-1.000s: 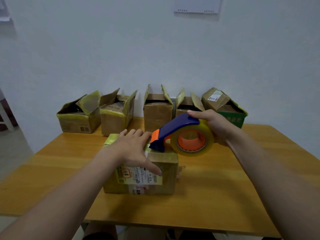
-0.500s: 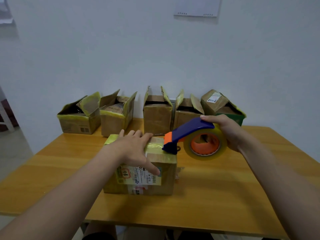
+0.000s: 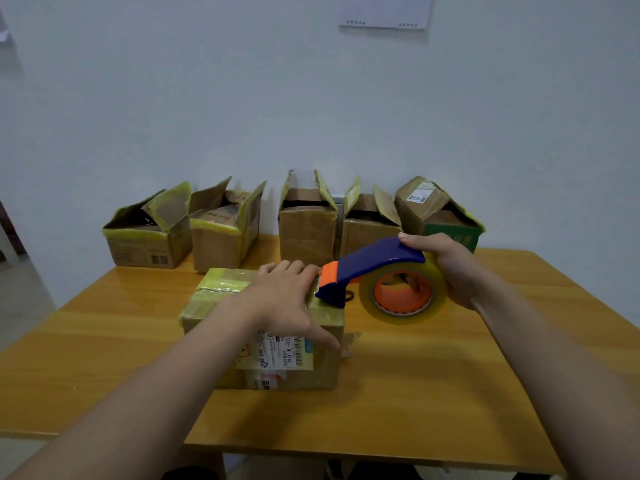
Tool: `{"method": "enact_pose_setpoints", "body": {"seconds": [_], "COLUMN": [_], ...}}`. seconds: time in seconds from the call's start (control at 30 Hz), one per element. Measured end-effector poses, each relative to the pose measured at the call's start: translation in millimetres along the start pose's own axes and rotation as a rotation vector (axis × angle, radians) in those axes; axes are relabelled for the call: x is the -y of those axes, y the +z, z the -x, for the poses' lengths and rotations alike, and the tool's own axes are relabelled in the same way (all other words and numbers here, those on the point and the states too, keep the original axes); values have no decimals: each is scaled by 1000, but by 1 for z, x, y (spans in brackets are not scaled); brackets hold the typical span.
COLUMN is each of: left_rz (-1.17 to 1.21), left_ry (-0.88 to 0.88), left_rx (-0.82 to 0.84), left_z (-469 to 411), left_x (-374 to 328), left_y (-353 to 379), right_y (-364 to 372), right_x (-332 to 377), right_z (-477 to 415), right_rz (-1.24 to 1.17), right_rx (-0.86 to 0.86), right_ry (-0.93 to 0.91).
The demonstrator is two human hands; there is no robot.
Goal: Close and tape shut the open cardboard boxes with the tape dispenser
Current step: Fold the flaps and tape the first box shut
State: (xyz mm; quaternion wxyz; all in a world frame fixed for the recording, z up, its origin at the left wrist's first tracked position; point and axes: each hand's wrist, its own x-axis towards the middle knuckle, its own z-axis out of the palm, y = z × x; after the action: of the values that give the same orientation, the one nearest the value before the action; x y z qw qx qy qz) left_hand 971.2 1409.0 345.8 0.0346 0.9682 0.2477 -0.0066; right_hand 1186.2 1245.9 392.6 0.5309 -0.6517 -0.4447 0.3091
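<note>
On the worktop [image 3: 415, 393], your left hand [image 3: 280, 299] presses the box [image 3: 214, 292] with straight fingers [image 3: 294, 268]. Your right hand [image 3: 450, 268] grasps the dispenser [image 3: 374, 261], whose nose touches the box's right edge.

Wooden table [image 3: 433, 393], one closed box [image 3: 221, 287], five open boxes [image 3: 306, 233] behind

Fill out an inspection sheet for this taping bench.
Surface: wooden table, boxes standing on it.
Job's things: closed cardboard box in front, tape across its top; tape dispenser with its nose at that box's right top edge; five open boxes in a row along the wall.
Clutter: small brownish scrap by the closed box's right side.
Hands: left hand pressed flat on the closed box; right hand grips the dispenser.
Cables: nothing seen.
Surroundings: pale wall, paper sheet hanging high up.
</note>
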Motion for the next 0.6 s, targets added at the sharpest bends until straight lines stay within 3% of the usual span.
{"method": "enact_pose_setpoints", "body": {"seconds": [0.27, 0.6], "left_rz": [6, -12], "left_ry": [-12, -26], "left_rx": [4, 17], "left_z": [6, 6], "left_x": [-4, -6], "left_y": [-3, -2], "right_y": [-29, -35], "right_x": [-7, -13], "right_z": [9, 6], "right_rz": [-69, 124], "right_rx": [-25, -15], "right_ry": [6, -5]}}
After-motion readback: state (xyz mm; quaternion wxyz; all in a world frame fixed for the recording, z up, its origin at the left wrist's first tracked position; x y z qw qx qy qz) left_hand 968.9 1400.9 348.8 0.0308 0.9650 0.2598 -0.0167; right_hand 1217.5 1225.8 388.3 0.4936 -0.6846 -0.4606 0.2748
